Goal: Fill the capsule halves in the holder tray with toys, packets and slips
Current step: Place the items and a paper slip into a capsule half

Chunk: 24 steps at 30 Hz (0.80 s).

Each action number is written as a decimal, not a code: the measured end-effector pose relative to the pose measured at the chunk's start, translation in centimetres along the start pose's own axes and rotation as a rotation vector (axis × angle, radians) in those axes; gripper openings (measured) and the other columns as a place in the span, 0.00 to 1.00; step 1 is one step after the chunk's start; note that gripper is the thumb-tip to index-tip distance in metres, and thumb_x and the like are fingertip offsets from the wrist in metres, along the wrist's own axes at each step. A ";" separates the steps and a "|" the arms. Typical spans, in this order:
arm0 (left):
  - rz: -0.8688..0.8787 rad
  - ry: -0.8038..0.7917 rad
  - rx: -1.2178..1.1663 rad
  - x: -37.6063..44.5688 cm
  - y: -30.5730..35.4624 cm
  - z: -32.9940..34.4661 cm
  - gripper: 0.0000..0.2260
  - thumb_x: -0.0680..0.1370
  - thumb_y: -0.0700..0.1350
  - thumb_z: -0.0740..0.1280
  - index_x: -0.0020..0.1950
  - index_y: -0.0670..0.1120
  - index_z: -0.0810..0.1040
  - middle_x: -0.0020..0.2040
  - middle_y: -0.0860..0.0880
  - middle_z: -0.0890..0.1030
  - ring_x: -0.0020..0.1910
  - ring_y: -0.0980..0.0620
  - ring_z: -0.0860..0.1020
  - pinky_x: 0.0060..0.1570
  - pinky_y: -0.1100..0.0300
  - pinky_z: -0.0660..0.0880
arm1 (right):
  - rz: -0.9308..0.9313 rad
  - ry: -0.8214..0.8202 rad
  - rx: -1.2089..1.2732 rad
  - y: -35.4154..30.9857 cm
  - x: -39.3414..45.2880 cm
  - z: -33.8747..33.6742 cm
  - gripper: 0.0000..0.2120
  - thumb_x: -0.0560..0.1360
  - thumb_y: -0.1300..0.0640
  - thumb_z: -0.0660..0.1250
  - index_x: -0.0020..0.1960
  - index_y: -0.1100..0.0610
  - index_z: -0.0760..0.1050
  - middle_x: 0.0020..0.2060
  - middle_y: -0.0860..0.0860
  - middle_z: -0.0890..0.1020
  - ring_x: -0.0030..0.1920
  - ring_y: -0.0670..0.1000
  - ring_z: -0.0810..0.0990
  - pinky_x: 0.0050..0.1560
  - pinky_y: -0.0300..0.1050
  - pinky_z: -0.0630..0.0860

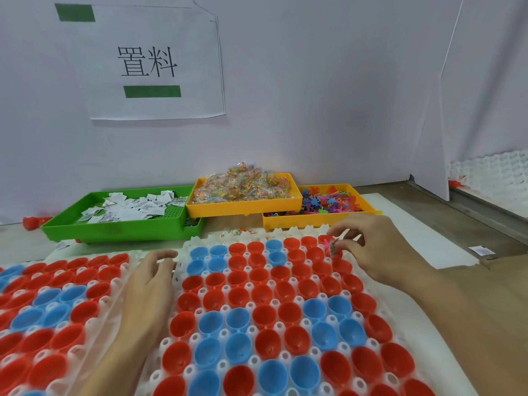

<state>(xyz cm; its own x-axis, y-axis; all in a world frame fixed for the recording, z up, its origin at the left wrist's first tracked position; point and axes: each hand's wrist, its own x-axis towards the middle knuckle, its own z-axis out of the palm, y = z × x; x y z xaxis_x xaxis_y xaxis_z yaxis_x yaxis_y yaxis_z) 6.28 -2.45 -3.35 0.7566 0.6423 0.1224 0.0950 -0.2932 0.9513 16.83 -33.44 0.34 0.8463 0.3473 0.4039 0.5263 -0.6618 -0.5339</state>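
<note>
Wall sign (148, 62) at 11 o'clock reads "置料". Right hand (380, 247) pinches small toys (333, 247) over holder tray (288, 234), 1 o'clock corner. Left hand (148, 284) rests loosely curled on tray's 9 o'clock edge.

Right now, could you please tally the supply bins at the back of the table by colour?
Green bin, holding white paper slips: 1
Yellow bins, one with clear packets and one with small colourful toys: 2
Total: 3
</note>
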 end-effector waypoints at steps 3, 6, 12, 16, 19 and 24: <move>0.000 0.002 0.005 -0.1 0.1 0.0 0.11 0.83 0.45 0.57 0.54 0.56 0.77 0.57 0.49 0.79 0.60 0.47 0.76 0.62 0.41 0.73 | -0.008 0.004 -0.037 0.0 0.0 0.3 0.11 0.75 0.64 0.72 0.47 0.47 0.82 0.45 0.43 0.82 0.42 0.39 0.78 0.39 0.27 0.73; 0.000 0.006 -0.002 -0.1 0.1 0.0 0.11 0.83 0.44 0.57 0.53 0.56 0.77 0.56 0.49 0.79 0.59 0.47 0.76 0.62 0.41 0.73 | -0.016 0.015 -0.058 0.2 -0.1 0.5 0.10 0.74 0.63 0.74 0.47 0.47 0.81 0.44 0.43 0.81 0.41 0.40 0.78 0.38 0.28 0.70; 0.000 0.014 -0.015 0.1 0.1 0.2 0.11 0.82 0.44 0.57 0.52 0.56 0.78 0.55 0.50 0.80 0.58 0.47 0.76 0.61 0.41 0.73 | -0.029 -0.027 -0.063 0.7 -0.1 0.5 0.12 0.74 0.62 0.74 0.43 0.44 0.80 0.43 0.39 0.81 0.42 0.40 0.78 0.38 0.29 0.72; -0.001 0.024 -0.036 0.3 -0.1 0.3 0.11 0.82 0.43 0.58 0.49 0.56 0.78 0.51 0.50 0.81 0.56 0.46 0.78 0.60 0.40 0.74 | -0.043 0.078 -0.012 1.4 -0.1 -0.2 0.10 0.75 0.63 0.73 0.49 0.48 0.83 0.44 0.40 0.83 0.46 0.37 0.77 0.43 0.25 0.71; -0.011 0.030 -0.067 0.4 0.0 0.2 0.12 0.81 0.41 0.59 0.48 0.55 0.79 0.49 0.48 0.82 0.54 0.44 0.79 0.59 0.38 0.74 | 0.018 0.256 0.048 1.9 0.9 -1.4 0.09 0.77 0.63 0.70 0.52 0.52 0.84 0.44 0.42 0.83 0.44 0.37 0.79 0.40 0.24 0.70; -0.038 0.006 -0.095 0.2 0.2 -0.2 0.11 0.81 0.45 0.59 0.49 0.57 0.79 0.52 0.52 0.82 0.56 0.47 0.79 0.59 0.40 0.75 | 0.103 0.293 0.017 1.8 5.4 -1.9 0.08 0.79 0.59 0.68 0.57 0.56 0.82 0.48 0.49 0.84 0.44 0.44 0.80 0.47 0.37 0.73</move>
<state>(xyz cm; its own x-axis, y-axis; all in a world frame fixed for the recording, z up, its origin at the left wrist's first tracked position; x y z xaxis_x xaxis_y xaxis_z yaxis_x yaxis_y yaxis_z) 6.32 -2.31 -3.05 0.7497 0.6560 0.0874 0.0614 -0.2004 0.9778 22.16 -34.02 3.00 0.8367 0.0712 0.5430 0.4429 -0.6712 -0.5944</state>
